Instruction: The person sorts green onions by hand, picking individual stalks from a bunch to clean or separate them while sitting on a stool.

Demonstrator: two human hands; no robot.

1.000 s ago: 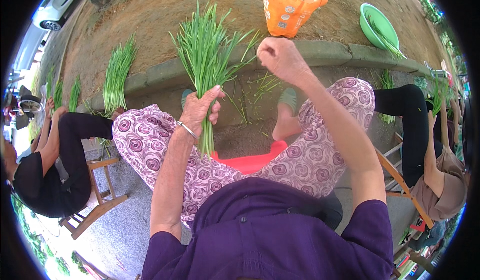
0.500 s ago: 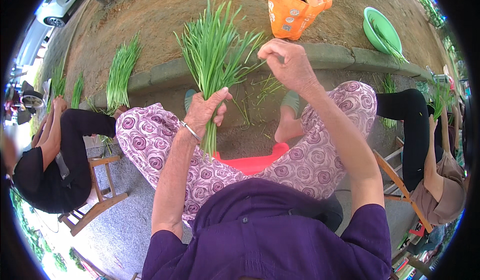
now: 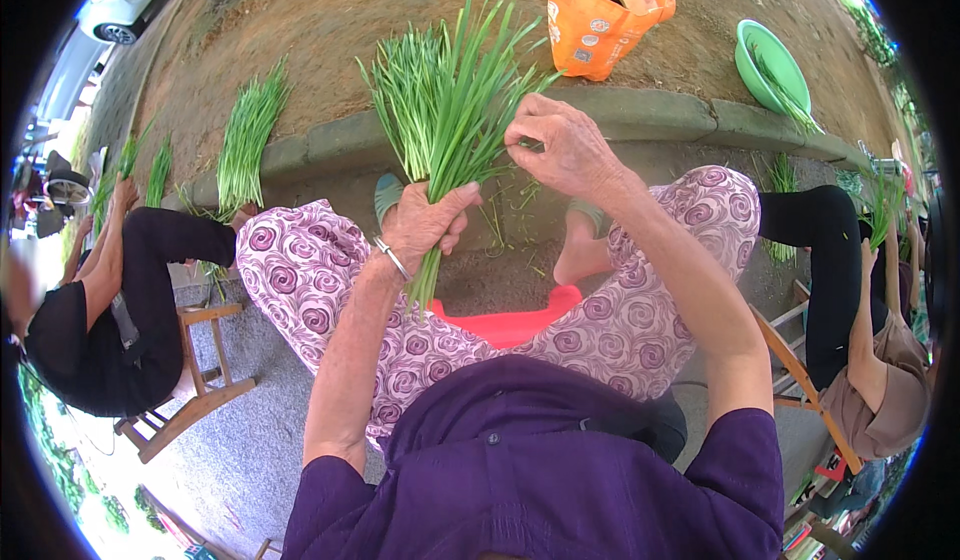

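A thick bunch of green chives (image 3: 440, 125) stands upright in my left hand (image 3: 424, 222), which is closed around its lower stalks above my lap. The leaves fan out at the top and the cut ends hang below my fist. My right hand (image 3: 566, 146) is at the bunch's right side, with thumb and fingers pinched together. A bit of green leaf shows between those fingers; how much they hold is hidden. Loose chive scraps (image 3: 528, 192) lie on the ground beyond my hands, between my feet.
A stone curb (image 3: 655, 113) crosses ahead, with an orange bag (image 3: 600, 35) and a green basin (image 3: 775, 70) of chives beyond it. Another chive bundle (image 3: 252, 135) leans on the curb at left. People sit on wooden chairs (image 3: 205, 370) on both sides. A red seat (image 3: 505, 328) is under me.
My right hand has come slightly down, closer in against the bunch. Some long leaves now spread higher and further right, and my left hand has shifted a little to the right.
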